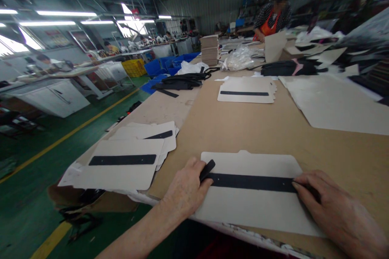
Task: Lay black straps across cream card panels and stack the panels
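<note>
A pale cardboard panel (252,211) with rounded corners and a small tab at the far edge lies at the table's front edge. Across it runs a black strip (251,182) with small holes. My left hand (186,188) is closed at the strip's left end, and another black strip end (209,167) sticks up between its thumb and fingers. The length of that second piece is hidden in the palm. With thumb and fingers, my right hand (330,202) pinches the right end of the strip on the panel.
Panels with black strips lie piled at the left (121,174), and another panel stack (246,96) is farther back. A large pale sheet (340,105) covers the right side. Black straps (179,81), a board pile (209,50) and a person in an orange apron (270,24) are beyond.
</note>
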`<state>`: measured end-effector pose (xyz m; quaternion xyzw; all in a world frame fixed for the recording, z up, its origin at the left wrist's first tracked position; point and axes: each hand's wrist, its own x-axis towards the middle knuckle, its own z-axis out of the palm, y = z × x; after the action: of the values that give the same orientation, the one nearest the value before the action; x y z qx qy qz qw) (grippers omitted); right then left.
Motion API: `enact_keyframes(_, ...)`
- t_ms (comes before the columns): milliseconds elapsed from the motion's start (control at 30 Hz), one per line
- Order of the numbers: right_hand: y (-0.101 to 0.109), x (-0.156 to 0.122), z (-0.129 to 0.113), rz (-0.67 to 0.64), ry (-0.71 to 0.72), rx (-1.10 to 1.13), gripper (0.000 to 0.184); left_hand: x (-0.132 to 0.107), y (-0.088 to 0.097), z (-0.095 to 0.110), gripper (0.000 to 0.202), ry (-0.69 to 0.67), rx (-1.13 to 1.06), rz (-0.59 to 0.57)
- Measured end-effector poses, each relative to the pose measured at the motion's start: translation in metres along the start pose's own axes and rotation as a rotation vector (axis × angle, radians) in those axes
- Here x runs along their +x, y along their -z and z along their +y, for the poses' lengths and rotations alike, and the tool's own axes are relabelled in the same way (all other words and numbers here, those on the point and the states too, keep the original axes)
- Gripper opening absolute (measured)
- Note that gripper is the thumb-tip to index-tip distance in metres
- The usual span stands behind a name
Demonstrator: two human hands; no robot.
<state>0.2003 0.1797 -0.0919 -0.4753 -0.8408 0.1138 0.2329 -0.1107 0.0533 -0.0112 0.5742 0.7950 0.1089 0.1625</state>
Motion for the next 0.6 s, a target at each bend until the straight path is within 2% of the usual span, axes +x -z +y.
enact_keyframes(67, 0.0, 0.0, -0.003, -0.009, 0.006, -0.016, 0.031, -0.001, -0.003, -0.001, 0.014, -0.048, -0.012, 0.025)
enact_keyframes(133, 0.003, 0.0, -0.007, -0.008, 0.016, -0.051, 0.03, -0.003, -0.006, -0.001, 0.018, -0.104, -0.011, -0.022)
enact_keyframes(267, 0.013, -0.003, -0.017, -0.024, 0.11, -0.184, 0.026, -0.009, -0.013, 0.0, 0.064, -0.171, 0.209, -0.183)
enact_keyframes(400, 0.02, -0.011, -0.022, -0.063, 0.278, -0.388, 0.046, -0.015, -0.015, -0.002, 0.078, -0.226, 0.434, -0.25)
enact_keyframes(500, 0.021, -0.017, -0.023, -0.058, 0.363, -0.52, 0.058, -0.017, -0.015, -0.005, 0.082, -0.287, 0.464, -0.27)
enact_keyframes(600, 0.02, -0.018, -0.028, -0.065, 0.399, -0.577, 0.061, -0.017, -0.017, -0.007, 0.082, -0.311, 0.464, -0.275)
